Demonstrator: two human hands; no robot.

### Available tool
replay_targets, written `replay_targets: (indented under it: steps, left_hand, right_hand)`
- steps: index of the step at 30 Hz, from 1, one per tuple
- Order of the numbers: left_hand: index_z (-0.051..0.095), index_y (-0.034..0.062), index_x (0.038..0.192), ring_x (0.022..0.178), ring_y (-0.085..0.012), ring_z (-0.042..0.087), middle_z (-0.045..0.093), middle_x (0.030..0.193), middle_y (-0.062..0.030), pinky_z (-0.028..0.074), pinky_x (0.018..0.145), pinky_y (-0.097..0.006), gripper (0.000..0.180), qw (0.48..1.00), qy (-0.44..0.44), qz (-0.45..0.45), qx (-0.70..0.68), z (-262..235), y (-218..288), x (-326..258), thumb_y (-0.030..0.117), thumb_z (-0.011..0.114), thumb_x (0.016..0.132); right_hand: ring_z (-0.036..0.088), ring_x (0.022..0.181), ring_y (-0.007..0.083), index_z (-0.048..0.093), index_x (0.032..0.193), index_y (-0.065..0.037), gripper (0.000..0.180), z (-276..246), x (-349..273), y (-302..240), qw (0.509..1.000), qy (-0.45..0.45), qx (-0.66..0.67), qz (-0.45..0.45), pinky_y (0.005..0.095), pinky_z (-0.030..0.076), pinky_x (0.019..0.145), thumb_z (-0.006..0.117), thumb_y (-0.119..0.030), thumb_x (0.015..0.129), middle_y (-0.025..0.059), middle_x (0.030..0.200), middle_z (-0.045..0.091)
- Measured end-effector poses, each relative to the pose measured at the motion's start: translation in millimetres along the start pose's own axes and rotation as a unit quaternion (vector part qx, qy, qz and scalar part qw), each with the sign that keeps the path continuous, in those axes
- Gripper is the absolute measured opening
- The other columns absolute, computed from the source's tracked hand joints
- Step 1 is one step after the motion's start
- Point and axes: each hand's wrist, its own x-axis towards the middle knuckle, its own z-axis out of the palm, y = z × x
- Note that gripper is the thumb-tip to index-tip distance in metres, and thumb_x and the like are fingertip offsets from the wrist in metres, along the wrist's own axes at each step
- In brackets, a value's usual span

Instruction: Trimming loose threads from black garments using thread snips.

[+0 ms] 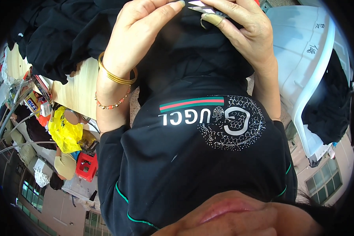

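Note:
At the upper edge, my right hand (pixel 247 29) is closed around small scissors (pixel 200 8). Their two silver blades point left and stand slightly apart. A yellowish covering wraps one of that hand's fingertips, with a loose end hanging off it. My left hand (pixel 143 27) is just left of the blades, thumb and fingers pinched together. What it pinches is cut off by the picture's edge. Black cloth (pixel 185 47) lies in my lap under both hands. More of it is heaped to the left (pixel 63 35). Gold bangles (pixel 116 74) and a beaded bracelet (pixel 113 105) circle my left wrist.
Left is a pale wooden tabletop (pixel 80 86) with a yellow plastic bag (pixel 65 129) by it. Beyond are a red stool (pixel 86 167) and another person (pixel 65 163). A large pale plastic tub (pixel 299 47) stands close by my right arm, black fabric (pixel 328 106) beside it.

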Motion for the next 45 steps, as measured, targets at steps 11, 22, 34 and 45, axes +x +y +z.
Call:
replay_targets:
  steps: [11, 22, 34, 45]
  left_hand:
    - [0.071, 0.0073, 0.107, 0.098, -0.0195, 0.065, 0.071, 0.101, -0.0055, 0.048, 0.088, -0.03, 0.021, 0.684, 0.074, -0.158, 0.708, 49, 52, 4, 0.015, 0.072, 0.087]
    - [0.073, 0.0061, 0.095, 0.104, -0.021, 0.06, 0.07, 0.106, -0.0037, 0.044, 0.092, -0.033, 0.01, 0.602, 0.101, -0.117, 0.784, 41, 66, -33, 0.014, 0.07, 0.089]
    - [0.068, -0.0048, 0.096, 0.093, -0.0158, 0.06, 0.068, 0.097, -0.0084, 0.046, 0.083, -0.025, 0.011, 0.951, 0.079, 0.189, 0.23, -6, 25, -32, 0.001, 0.06, 0.093]
    - [0.07, -0.0048, 0.096, 0.097, -0.0144, 0.058, 0.066, 0.104, -0.0065, 0.046, 0.086, -0.026, 0.012, 0.982, 0.091, 0.115, 0.123, -13, 25, -43, 0.002, 0.06, 0.096]
  right_hand:
    - [0.06, 0.071, 0.0177, 0.073, 0.109, -0.001, 0.03, -7, -1, -5, 0.999, 0.047, -0.021, 0.015, 0.0267, 0.046, 0.062, 0.077, 0.0, 0.078, 0.0077, 0.08, 0.061]
    - [0.058, 0.07, 0.0193, 0.072, 0.114, -0.003, 0.042, 10, 8, -21, 0.998, -0.011, -0.023, -0.05, 0.0282, 0.046, 0.061, 0.081, -0.003, 0.073, 0.0074, 0.081, 0.059]
    - [0.06, 0.073, 0.0224, 0.072, 0.111, -0.006, 0.04, 26, 16, -30, 0.993, -0.067, -0.059, -0.076, 0.0314, 0.049, 0.064, 0.08, -0.008, 0.073, 0.0075, 0.082, 0.059]
    - [0.06, 0.071, 0.0214, 0.074, 0.106, -0.008, 0.035, 49, 23, -14, 0.986, -0.022, -0.113, -0.122, 0.0311, 0.047, 0.06, 0.081, -0.01, 0.071, 0.0053, 0.079, 0.058]
